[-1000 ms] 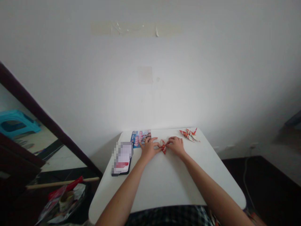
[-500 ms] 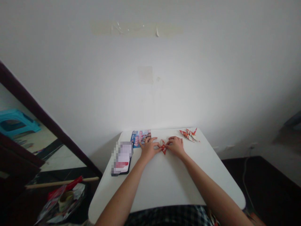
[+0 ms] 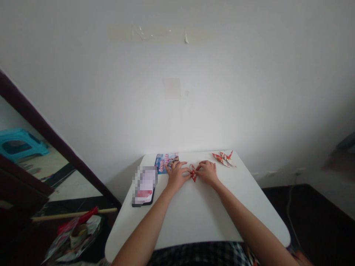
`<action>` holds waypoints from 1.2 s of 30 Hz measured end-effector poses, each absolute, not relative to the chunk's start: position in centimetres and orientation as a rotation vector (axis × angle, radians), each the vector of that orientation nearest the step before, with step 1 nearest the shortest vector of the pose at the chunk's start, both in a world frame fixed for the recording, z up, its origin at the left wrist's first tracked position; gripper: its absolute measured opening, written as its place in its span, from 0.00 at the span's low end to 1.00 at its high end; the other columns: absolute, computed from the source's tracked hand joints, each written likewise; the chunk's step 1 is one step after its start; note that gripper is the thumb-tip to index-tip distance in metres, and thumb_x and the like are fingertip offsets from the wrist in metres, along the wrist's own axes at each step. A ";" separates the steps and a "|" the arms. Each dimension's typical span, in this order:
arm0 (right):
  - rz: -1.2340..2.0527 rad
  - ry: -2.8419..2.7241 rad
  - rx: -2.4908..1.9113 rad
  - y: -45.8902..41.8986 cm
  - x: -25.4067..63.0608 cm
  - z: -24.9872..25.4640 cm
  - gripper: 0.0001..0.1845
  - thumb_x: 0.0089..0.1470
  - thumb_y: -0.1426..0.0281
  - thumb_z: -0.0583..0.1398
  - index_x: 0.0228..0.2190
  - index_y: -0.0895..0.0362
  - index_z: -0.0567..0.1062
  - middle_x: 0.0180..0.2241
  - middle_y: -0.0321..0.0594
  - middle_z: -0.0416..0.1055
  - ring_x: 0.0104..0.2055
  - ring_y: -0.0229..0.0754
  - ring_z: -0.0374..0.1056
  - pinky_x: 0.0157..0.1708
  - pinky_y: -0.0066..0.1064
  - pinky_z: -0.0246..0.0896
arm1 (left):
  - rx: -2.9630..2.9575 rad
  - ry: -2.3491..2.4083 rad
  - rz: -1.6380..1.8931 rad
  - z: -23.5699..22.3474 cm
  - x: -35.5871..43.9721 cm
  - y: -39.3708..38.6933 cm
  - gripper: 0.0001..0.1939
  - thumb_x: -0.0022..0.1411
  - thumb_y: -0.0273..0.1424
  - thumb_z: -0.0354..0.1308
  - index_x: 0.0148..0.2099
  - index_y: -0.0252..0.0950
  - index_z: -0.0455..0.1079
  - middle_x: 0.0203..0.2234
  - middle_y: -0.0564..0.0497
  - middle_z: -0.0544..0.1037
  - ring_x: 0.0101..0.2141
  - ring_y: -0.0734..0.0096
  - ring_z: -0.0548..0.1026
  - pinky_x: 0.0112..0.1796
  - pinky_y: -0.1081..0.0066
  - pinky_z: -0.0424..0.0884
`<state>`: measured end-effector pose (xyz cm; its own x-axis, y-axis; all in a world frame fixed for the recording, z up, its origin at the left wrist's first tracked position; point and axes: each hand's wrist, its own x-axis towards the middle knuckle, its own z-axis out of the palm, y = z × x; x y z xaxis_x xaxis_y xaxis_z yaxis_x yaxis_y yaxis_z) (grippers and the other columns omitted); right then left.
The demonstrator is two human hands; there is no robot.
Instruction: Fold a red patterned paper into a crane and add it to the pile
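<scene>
A small red patterned piece of folded paper (image 3: 193, 174) lies on the white table (image 3: 194, 214) near its far edge. My left hand (image 3: 176, 174) and my right hand (image 3: 208, 171) meet over it, and the fingertips of both pinch it from either side. Finished folded paper cranes (image 3: 224, 159) in the same red pattern rest at the far right corner, a short way from my right hand.
A phone (image 3: 145, 185) lies near the left edge, with a blue printed leaflet (image 3: 164, 162) behind it. A white wall rises right behind the table. Left of the table are a leaning mirror, a wooden stick (image 3: 72, 214) and plastic bags (image 3: 74, 232) on the floor.
My left thumb and fingers have closed in slightly on the folded paper. Both hands stay in the same spot.
</scene>
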<state>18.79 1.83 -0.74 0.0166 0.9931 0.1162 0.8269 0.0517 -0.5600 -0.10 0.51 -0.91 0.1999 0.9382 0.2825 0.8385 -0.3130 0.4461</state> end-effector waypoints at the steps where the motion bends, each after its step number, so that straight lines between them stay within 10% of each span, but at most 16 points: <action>1: 0.447 -1.868 -1.808 1.8 18.8 -0.8 0.06 0.54 0.61 0.68 0.35 0.47 0.84 0.55 0.39 0.72 0.62 0.52 0.60 0.69 0.54 0.34 | 2.275 1.712 0.760 -0.9 -0.1 0.5 0.07 0.58 0.39 0.70 0.41 0.52 0.83 0.61 0.50 0.75 0.67 0.44 0.59 0.63 0.21 0.31; 24: 0.433 -1.840 -1.820 1.3 18.2 -0.3 0.07 0.54 0.60 0.68 0.33 0.50 0.83 0.54 0.42 0.71 0.62 0.54 0.60 0.69 0.57 0.33 | 2.419 1.699 0.662 0.3 -0.1 0.3 0.05 0.62 0.40 0.67 0.40 0.53 0.84 0.66 0.57 0.70 0.67 0.47 0.60 0.66 0.31 0.23; 36: 0.392 -1.872 -1.775 0.8 18.3 -0.6 0.06 0.58 0.62 0.67 0.37 0.50 0.82 0.55 0.43 0.70 0.62 0.54 0.60 0.69 0.57 0.35 | 2.219 1.767 0.548 1.0 -0.5 0.5 0.05 0.61 0.44 0.68 0.38 0.56 0.84 0.72 0.59 0.58 0.70 0.39 0.56 0.60 0.17 0.35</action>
